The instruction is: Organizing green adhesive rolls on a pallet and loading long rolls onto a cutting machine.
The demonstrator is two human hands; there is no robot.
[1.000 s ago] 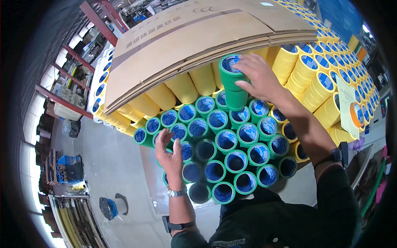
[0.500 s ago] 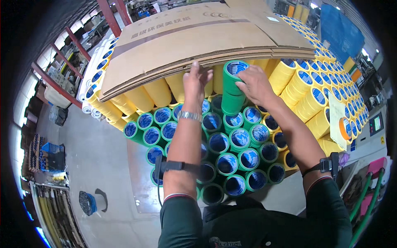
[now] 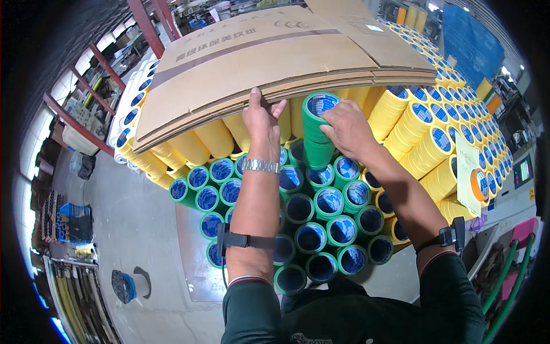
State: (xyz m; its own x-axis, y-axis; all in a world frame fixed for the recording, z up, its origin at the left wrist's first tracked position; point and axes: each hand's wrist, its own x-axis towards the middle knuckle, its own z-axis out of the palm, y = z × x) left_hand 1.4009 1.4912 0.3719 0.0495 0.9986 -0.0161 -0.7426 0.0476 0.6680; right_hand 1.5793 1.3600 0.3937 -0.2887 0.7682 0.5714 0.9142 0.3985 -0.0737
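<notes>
Overhead, cardboard sheets [image 3: 275, 63] cover yellow tape rolls [image 3: 424, 137] above concrete floor [image 3: 137, 229].

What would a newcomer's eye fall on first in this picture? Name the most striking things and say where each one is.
First, the mass of green tape rolls packed on end in the middle, blue cores showing. Above it, the right hand grips one tall green roll stack that stands above the rest, while the left hand holds the edge of the flat cardboard sheets lying over the yellow rolls behind and to the right.
</notes>
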